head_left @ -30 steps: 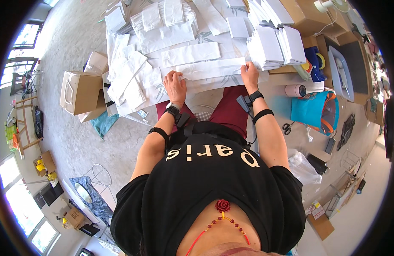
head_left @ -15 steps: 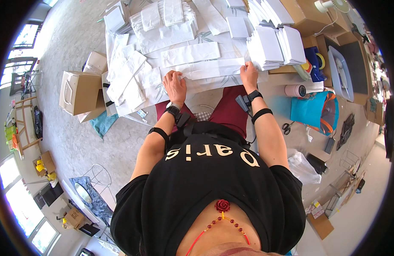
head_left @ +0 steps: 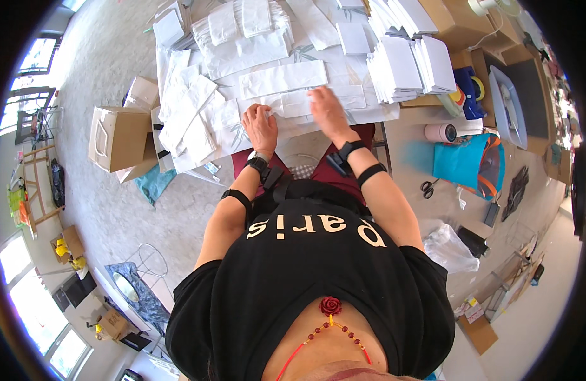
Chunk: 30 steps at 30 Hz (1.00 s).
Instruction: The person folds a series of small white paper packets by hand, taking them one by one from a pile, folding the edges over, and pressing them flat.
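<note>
White paper bag (head_left: 318, 101) lies flat at the near edge of the crowded table (head_left: 375, 115), under both hands. The left hand (head_left: 260, 127) presses its left end, fingers curled; the right hand (head_left: 328, 111) lies flat and open on it. Stacks of paper bags (head_left: 407, 63) crowd the right side, loose ones (head_left: 185, 108) the left.

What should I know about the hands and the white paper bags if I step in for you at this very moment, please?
Left hand: flat on the white paper bag at the near table edge, pinning its left end.
Right hand: blurred, on the same bag towards its middle; no grip visible.
Around: loose flat bags to the left, neat stacks of bags to the right, more bags at the back.
Done: the stacks on the right look finished.
Left: probably this bag and the loose heap.
</note>
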Each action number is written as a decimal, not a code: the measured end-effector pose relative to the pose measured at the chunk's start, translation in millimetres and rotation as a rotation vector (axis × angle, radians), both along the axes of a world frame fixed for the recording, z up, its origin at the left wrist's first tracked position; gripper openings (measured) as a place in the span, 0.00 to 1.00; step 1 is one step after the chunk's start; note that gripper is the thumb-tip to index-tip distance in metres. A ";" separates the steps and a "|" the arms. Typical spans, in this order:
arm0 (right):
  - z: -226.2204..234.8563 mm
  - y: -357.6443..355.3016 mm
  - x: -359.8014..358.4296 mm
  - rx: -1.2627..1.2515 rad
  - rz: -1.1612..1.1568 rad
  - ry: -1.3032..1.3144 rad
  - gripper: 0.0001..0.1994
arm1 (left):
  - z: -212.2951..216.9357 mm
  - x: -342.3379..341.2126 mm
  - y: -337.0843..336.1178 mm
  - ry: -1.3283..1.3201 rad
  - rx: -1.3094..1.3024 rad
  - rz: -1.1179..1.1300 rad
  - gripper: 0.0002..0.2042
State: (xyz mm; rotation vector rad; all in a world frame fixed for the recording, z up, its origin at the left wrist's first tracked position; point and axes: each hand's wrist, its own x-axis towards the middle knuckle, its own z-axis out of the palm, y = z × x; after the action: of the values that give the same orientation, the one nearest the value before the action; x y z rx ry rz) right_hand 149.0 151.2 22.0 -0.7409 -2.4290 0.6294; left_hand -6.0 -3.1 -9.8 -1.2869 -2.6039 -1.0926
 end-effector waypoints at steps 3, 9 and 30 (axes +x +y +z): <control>-4.4 -15.1 -29.4 -0.124 0.106 -0.035 0.13 | 1.6 0.7 1.0 -0.005 0.001 0.014 0.15; -24.1 -19.5 -41.8 -0.165 0.086 -0.130 0.13 | -2.6 -1.2 3.3 -0.017 0.057 0.036 0.13; -26.3 -14.9 -39.9 -0.178 0.133 -0.171 0.27 | 11.8 16.9 17.4 -1.062 0.566 0.028 0.09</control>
State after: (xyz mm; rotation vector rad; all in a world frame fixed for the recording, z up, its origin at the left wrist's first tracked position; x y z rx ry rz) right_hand 109.1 136.3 -4.3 -0.7343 -2.6195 0.8765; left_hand 10.8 14.3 2.0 -0.5831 -2.3841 -2.8039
